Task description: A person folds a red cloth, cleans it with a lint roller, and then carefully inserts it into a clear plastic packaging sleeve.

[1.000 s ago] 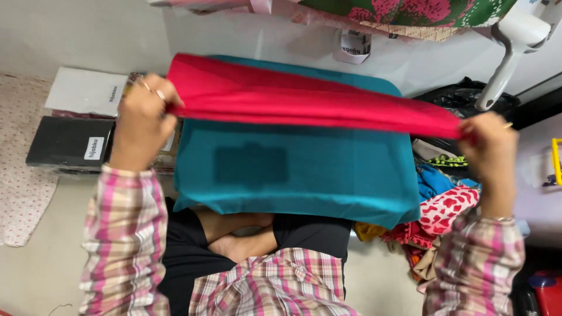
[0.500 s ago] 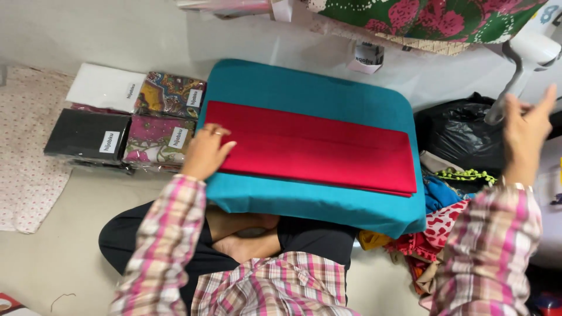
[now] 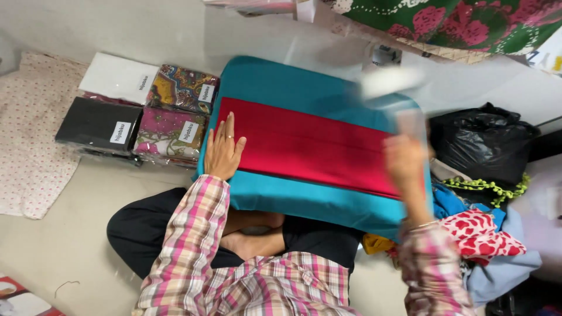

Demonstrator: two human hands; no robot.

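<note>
A folded red cloth lies flat across a teal padded board that rests over my crossed legs. My left hand presses flat on the cloth's left end, fingers spread, a ring on one finger. My right hand is blurred by motion over the cloth's right end. It grips a white iron, also blurred, held above the board's far right corner. Both sleeves are pink plaid.
Wrapped fabric packets are stacked on the floor left of the board, beside a black packet and a white packet. A black plastic bag and a pile of loose clothes crowd the right. A floral cloth hangs above.
The red cloth, held stretched in both hands, was laid on the board. My left hand flattened on it; my right hand reached up right and came back with the white iron.
</note>
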